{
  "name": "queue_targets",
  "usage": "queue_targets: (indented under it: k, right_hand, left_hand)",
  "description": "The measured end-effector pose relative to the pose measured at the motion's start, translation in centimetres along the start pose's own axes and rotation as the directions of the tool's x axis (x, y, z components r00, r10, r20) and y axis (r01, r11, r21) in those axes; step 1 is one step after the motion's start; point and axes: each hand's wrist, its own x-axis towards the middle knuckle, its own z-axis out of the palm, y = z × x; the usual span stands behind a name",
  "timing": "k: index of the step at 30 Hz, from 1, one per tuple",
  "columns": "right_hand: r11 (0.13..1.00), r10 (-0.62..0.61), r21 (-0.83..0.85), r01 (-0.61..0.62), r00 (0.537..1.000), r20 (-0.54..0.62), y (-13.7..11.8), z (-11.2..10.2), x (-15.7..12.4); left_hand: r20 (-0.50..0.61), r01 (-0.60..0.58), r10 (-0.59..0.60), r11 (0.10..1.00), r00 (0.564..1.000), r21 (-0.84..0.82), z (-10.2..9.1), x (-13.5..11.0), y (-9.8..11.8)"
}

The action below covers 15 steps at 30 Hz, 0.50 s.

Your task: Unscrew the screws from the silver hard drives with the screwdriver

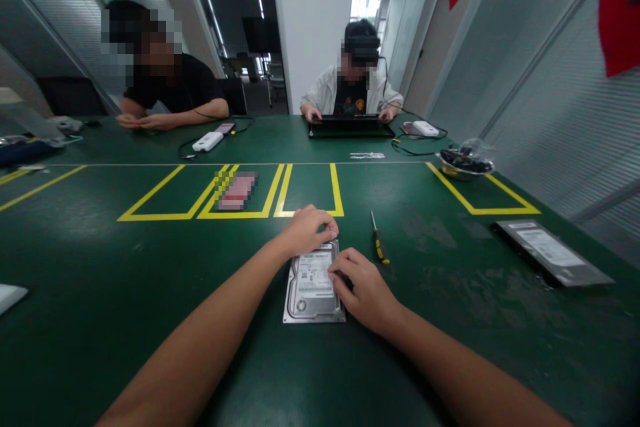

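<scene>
A silver hard drive (pixel 310 290) with a white printed label lies flat on the green table in front of me. Over its far end, my left hand (pixel 309 230) is closed, thumb and fingertips pinched together near the far right corner. Whatever is in that pinch, if anything, is too small to make out. My right hand (pixel 363 287) rests at the drive's right edge with curled fingers, the fingertips touching the edge of the label. To the right of the drive lies a yellow and black screwdriver (pixel 381 247), its shaft pointing away from me.
Yellow tape outlines (pixel 310 213) mark the table beyond my hands. A flat dark device with a label (pixel 555 253) lies right, near a metal bowl (pixel 465 170) of dark parts. Two people sit opposite; one holds a black panel (pixel 350 127). A blurred pink item (pixel 237 191) lies left.
</scene>
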Motion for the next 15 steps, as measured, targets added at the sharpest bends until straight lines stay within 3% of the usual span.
queue_targets:
  k: [15]
  right_hand:
    - [1.000,0.004,-0.004,-0.004,1.000,0.018,-0.14,-0.19,0.06]
  left_hand:
    - [0.056,0.114,-0.114,0.993,0.992,0.014,0.34,0.77,0.64]
